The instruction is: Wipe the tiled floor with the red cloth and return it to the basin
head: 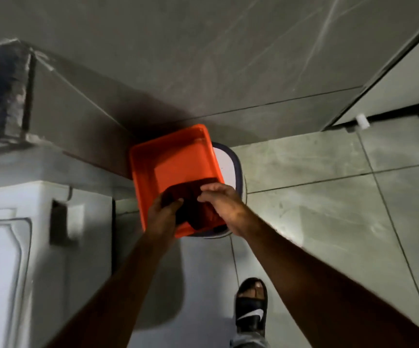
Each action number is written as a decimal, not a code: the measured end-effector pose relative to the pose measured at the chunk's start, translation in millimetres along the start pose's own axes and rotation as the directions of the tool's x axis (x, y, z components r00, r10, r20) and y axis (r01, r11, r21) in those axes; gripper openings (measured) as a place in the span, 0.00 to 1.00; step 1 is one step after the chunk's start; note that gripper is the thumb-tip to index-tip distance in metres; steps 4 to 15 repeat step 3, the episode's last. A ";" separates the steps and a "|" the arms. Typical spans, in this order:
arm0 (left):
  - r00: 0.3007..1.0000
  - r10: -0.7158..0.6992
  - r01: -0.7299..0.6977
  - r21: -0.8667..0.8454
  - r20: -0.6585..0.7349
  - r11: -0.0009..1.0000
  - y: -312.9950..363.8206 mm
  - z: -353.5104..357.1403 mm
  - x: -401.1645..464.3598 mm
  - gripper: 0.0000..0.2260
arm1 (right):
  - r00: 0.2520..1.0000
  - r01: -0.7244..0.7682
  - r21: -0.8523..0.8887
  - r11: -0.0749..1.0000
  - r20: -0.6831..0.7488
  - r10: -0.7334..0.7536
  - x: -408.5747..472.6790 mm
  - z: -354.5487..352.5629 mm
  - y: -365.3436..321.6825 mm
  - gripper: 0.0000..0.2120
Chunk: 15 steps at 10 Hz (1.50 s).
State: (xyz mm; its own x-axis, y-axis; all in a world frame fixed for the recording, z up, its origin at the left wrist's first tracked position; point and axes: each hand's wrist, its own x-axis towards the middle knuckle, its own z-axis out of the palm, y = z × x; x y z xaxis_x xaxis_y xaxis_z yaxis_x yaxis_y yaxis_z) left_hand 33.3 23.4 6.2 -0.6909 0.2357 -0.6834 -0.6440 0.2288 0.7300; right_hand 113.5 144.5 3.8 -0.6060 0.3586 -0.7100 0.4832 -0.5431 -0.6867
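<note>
An orange rectangular basin (175,151) rests on top of a white bucket with a dark rim (231,167). A dark red cloth (191,199) lies in the near end of the basin. My left hand (164,214) grips the cloth's left side with fingers curled around it. My right hand (224,202) presses on the cloth's right side, fingers bent over its top edge. Both forearms reach in from the bottom of the view. The lower part of the cloth is hidden behind my hands.
Grey tiled floor (329,197) spreads to the right and far side. A white appliance (15,247) stands at the left, close to the basin. A grey wall ledge (65,109) runs behind it. My foot in a black sandal (251,305) stands below the basin.
</note>
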 end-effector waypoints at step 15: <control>0.982 0.182 -0.149 0.426 -0.039 0.892 -12.2 5.2 8.4 0.10 | 0.994 0.098 -0.084 0.992 -0.039 -0.102 -5.6 -10.3 -1.7 0.24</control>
